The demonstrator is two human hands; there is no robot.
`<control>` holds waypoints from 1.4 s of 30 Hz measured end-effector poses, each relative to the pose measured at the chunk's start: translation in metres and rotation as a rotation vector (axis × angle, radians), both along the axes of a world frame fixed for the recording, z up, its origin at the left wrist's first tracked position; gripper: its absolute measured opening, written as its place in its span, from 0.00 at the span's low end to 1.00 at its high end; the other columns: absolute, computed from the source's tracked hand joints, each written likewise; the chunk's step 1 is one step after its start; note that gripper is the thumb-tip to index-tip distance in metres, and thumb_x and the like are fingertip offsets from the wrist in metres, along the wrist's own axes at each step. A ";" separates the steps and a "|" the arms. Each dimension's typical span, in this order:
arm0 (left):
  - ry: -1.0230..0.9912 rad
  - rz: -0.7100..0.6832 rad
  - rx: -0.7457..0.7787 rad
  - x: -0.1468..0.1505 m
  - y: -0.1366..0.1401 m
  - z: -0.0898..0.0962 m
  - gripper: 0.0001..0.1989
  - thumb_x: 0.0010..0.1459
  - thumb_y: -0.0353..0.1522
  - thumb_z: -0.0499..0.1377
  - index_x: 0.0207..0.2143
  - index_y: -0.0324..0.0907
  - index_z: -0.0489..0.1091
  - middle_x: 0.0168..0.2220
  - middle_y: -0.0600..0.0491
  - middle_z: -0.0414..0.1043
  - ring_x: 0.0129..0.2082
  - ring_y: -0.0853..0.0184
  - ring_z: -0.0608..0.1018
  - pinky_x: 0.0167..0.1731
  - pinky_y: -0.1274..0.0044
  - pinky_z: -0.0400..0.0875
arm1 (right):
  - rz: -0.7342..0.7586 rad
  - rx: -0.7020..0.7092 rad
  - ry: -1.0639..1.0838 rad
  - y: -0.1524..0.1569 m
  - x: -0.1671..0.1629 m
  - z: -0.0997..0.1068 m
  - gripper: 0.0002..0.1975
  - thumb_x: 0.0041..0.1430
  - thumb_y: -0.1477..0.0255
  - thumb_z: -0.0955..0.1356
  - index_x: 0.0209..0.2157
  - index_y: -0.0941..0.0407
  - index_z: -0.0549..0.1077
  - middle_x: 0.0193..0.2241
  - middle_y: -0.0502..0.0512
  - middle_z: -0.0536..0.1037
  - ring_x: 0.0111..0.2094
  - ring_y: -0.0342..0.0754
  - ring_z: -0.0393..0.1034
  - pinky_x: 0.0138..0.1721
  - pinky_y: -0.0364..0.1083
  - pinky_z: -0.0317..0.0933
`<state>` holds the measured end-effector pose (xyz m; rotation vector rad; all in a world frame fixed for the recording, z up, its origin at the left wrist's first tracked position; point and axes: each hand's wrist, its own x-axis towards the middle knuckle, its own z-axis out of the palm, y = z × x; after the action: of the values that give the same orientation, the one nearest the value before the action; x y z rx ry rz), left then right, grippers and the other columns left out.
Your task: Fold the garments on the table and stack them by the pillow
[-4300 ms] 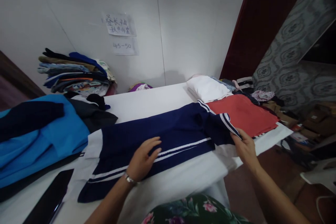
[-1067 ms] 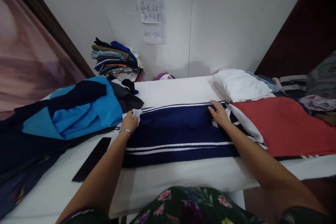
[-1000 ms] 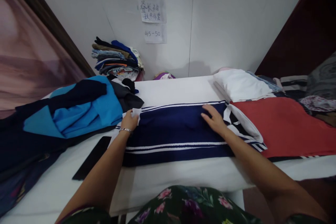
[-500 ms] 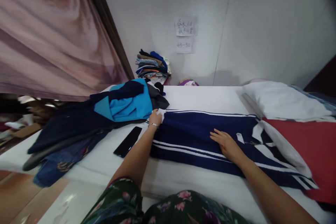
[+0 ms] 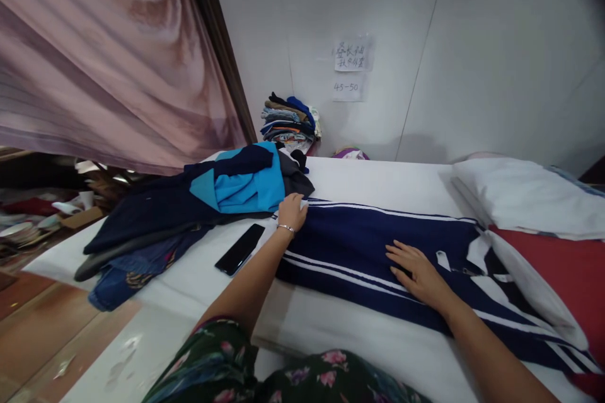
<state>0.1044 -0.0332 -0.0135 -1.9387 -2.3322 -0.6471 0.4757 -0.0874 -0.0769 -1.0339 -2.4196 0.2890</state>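
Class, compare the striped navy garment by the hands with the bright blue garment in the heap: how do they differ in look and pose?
The striped navy garment is dark with long white stripes; the bright blue garment shows no stripes. The navy one lies stretched out and fairly flat, while the blue one is bunched and wrinkled. Both are clothing on the white table.

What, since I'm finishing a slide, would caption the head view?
Left hand holding one end of a striped navy garment, right hand over its middle, black phone nearby.
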 end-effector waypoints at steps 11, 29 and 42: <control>0.091 -0.277 -0.190 0.037 -0.001 -0.037 0.23 0.63 0.42 0.51 0.56 0.42 0.66 0.62 0.42 0.59 0.64 0.55 0.58 0.63 0.63 0.43 | -0.006 0.023 0.047 0.001 0.000 0.000 0.16 0.64 0.63 0.61 0.47 0.49 0.76 0.51 0.57 0.75 0.58 0.59 0.63 0.56 0.64 0.58; 0.268 -0.231 -0.256 0.030 0.013 -0.037 0.23 0.62 0.34 0.45 0.59 0.43 0.61 0.65 0.47 0.53 0.65 0.60 0.54 0.61 0.57 0.45 | -0.224 -0.090 -0.106 -0.004 -0.018 0.017 0.24 0.62 0.63 0.64 0.59 0.52 0.64 0.63 0.58 0.60 0.65 0.55 0.48 0.63 0.61 0.43; 0.318 -0.254 -0.204 0.029 0.011 -0.038 0.24 0.59 0.30 0.45 0.57 0.43 0.63 0.62 0.45 0.59 0.64 0.61 0.57 0.59 0.59 0.50 | -0.435 0.076 0.072 0.003 0.021 0.018 0.17 0.63 0.66 0.62 0.50 0.53 0.73 0.54 0.58 0.72 0.58 0.52 0.62 0.58 0.55 0.56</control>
<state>0.1333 -0.0220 -0.0517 -2.2507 -2.0472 -0.0960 0.4966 -0.0847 -0.0592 -1.4479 -2.0574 0.0810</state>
